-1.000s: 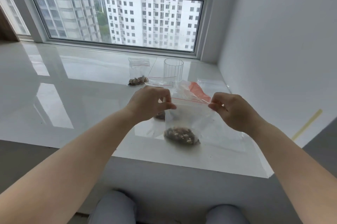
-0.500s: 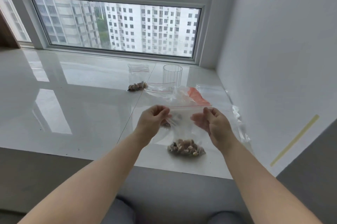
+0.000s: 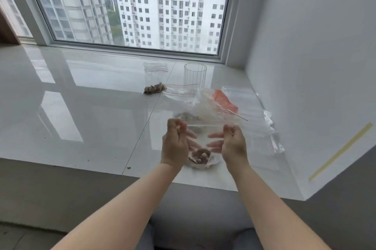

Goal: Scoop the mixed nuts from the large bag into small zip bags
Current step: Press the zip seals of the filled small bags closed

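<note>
Change since the earlier frame: the small zip bag [image 3: 203,144] had been lowered toward the near edge of the white sill [image 3: 91,117], and both hands had been turned palm inward, drawn closer together.

Item, left hand [image 3: 175,146]: the bag's upper left corner was pinched between thumb and fingers, the remaining fingers laid behind the clear film.

Item, right hand [image 3: 232,145]: the upper right corner was pinched likewise, fingers visible through the plastic.

Item, small zip bag: held upright between the two hands, its zip strip stretched taut from one pinch to the other. Whether the strip was fully sealed could not be told. A clump of mixed nuts [image 3: 200,156] was settled at the bottom, below and between the hands, resting on or just above the sill.

Item, large bag [image 3: 205,107]: crumpled, lying just beyond the hands, with an orange patch at its far right.

Item, filled bag [image 3: 154,87]: lying farther off to the left, apart from the hands. A clear cup [image 3: 195,75] stood near it.

Handling note: the step was judged to be the closing of the zip. The strip would best be kept level and pressed along its whole length, with air pushed out and the nuts kept low.
</note>
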